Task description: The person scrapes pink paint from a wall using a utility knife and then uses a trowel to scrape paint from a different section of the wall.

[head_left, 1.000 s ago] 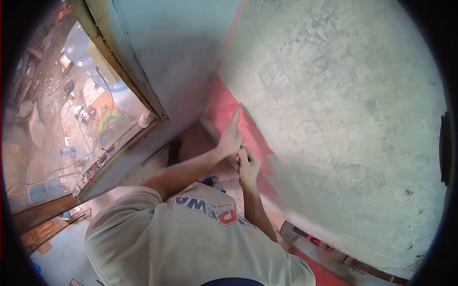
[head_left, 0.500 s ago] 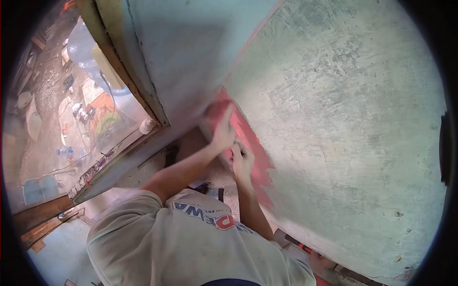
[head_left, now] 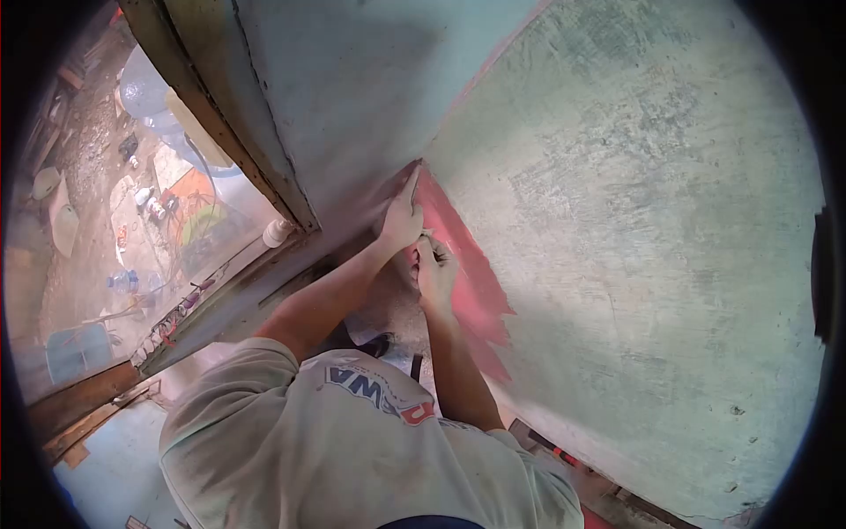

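Observation:
My left hand (head_left: 404, 219) is at the upper end of a red-painted strip (head_left: 471, 273) on the wall, fingers stretched up toward the corner. Nothing can be made out in it. Just below and to its right, my right hand (head_left: 436, 271) is curled closed in front of the red paint. A small pale bit shows at the top of its fingers, too small to name. The two hands are close together. The red paint has a ragged edge against the pale green wall (head_left: 634, 247).
A bluish wall (head_left: 352, 79) meets the green one at the corner. At the left, a wooden frame (head_left: 251, 163) borders an opening onto rubble, with a large clear bottle (head_left: 145, 84) and a blue container (head_left: 77, 353). A white cup-like object (head_left: 277, 233) sits on the sill.
Both hands have shifted slightly up and left in view, and the right hand remains closed. The view has tilted a little, moving the corner slightly right.

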Demonstrator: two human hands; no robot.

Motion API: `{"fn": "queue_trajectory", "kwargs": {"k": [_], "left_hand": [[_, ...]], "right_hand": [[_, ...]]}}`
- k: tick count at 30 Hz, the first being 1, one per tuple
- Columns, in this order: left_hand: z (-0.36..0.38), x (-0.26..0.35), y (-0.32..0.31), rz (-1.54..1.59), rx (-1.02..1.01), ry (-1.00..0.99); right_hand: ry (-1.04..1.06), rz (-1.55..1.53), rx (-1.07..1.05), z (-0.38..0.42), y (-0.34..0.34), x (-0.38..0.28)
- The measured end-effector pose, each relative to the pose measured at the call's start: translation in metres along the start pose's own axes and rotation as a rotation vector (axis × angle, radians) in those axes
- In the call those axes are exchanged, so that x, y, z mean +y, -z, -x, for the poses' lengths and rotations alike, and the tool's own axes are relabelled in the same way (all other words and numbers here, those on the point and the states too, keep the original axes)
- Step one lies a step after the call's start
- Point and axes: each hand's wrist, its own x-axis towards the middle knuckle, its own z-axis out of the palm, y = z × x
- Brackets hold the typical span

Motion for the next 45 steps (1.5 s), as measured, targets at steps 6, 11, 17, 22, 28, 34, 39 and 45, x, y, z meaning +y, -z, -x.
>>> {"fn": "queue_trajectory", "kwargs": {"k": [6,11,17,22,28,34,39,45], "left_hand": [[0.032,-0.001,-0.025,-0.149,0.127,-0.307],[0.001,-0.005,-0.008,-0.035,0.135,-0.251],[0.033,0.020,-0.020,0.066,-0.032,0.016],[0.005,-0.001,-0.011,-0.090,0.129,-0.217],[0.030,0.002,-0.028,-0.133,0.133,-0.349],[0.012,-0.002,-0.015,0.095,0.030,-0.112],[0.035,-0.005,-0.037,-0.077,0.135,-0.374],[-0.009,-0.005,-0.003,-0.013,0.054,-0.066]], "right_hand": [[0.088,-0.003,0.060,0.035,0.036,0.009],[0.003,-0.014,-0.014,0.008,0.005,-0.007],[0.071,0.003,0.032,0.029,0.030,-0.001],[0.027,0.009,0.038,0.012,0.009,-0.005],[0.126,-0.021,0.034,0.035,0.032,0.003],[0.046,-0.047,0.011,0.015,0.014,0.001],[0.113,-0.053,0.035,0.029,0.037,0.008],[-0.007,-0.002,0.003,-0.006,0.003,-0.007]]}}
